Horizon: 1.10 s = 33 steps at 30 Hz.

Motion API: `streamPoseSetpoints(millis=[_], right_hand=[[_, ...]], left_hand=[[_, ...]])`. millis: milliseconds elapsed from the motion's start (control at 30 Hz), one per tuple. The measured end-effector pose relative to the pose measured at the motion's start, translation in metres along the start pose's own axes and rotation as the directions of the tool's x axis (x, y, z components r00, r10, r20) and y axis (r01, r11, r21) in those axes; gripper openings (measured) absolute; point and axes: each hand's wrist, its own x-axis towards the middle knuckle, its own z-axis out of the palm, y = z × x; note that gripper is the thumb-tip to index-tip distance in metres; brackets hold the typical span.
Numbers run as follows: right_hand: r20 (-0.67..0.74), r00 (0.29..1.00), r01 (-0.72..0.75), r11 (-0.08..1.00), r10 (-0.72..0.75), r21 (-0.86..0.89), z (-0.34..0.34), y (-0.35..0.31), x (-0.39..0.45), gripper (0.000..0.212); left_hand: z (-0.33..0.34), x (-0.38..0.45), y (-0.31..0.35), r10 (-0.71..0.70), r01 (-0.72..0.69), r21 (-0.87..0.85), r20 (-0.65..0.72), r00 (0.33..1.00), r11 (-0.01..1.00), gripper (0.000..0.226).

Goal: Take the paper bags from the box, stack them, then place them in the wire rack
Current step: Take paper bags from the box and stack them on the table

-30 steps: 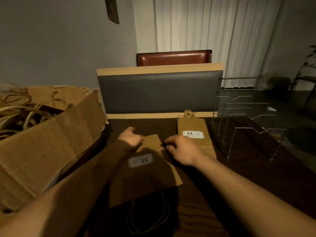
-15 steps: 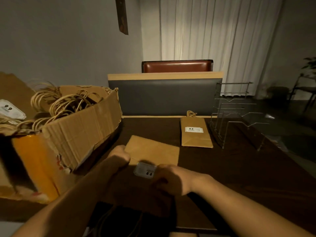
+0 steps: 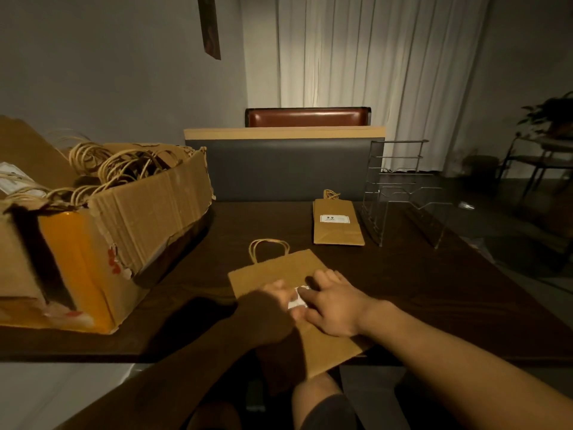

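Overhanging the near edge of the surface (image 3: pixel 418 274), a flat paper bag (image 3: pixel 273 274) is pressed by both hands, left (image 3: pixel 273 301) and right (image 3: pixel 333 305), fingers flat. Released carelessly, it could be tipped off.

Both hands: left hand (image 3: pixel 273 301), right hand (image 3: pixel 333 301) press flat paper bag (image 3: pixel 266 274) on table (image 3: pixel 434 290)

The bags (image 3: pixel 337 225) are matt brown paper. The box (image 3: pixel 148 218) is rough torn cardboard. The rack (image 3: pixel 400 193) is thin shiny metal wire. The table (image 3: pixel 434 290) is dark wood.
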Motion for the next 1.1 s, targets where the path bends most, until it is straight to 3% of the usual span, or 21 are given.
streamPoseSetpoints(millis=[100,200,300,400,567,767,933,1100], right_hand=[[-0.001,0.999,-0.039,0.997,0.040,0.060,0.005,0.009,-0.017,0.058],[-0.090,0.995,-0.051,0.997,0.045,-0.062,0.008,0.018,-0.039,0.055],[-0.179,0.982,-0.062,0.998,0.064,0.013,0.018,0.034,-0.070,0.053],[-0.149,0.976,-0.133,0.979,0.157,0.155,0.030,0.055,-0.106,0.052],[-0.066,0.941,-0.317,0.933,0.332,0.171,0.037,0.117,-0.145,0.050],[-0.015,0.895,-0.420,0.852,0.446,0.314,0.034,0.183,-0.143,0.039],[-0.039,0.912,-0.366,0.854,0.408,0.369,0.036,0.213,-0.110,0.029],[-0.068,0.921,-0.331,0.864,0.384,0.380,0.039,0.227,-0.101,0.029]], left_hand=[[0.008,-0.019,0.005,0.039,-0.046,0.118,0.069,0.997,0.992,0.069],[0.008,-0.017,0.011,0.009,-0.031,0.108,0.195,0.981,0.994,0.061],[0.014,-0.012,0.028,0.068,-0.095,0.080,0.288,0.955,0.992,0.058],[0.022,-0.005,0.061,0.147,-0.187,0.109,0.306,0.941,0.976,0.056],[0.036,0.030,0.132,0.250,-0.274,0.039,0.304,0.919,0.961,0.057],[0.057,0.084,0.194,0.165,-0.192,0.050,0.332,0.929,0.980,0.058],[0.065,0.101,0.208,0.029,-0.050,0.068,0.273,0.961,0.996,0.058],[0.067,0.112,0.212,0.004,-0.010,0.027,0.247,0.969,1.000,0.060]])
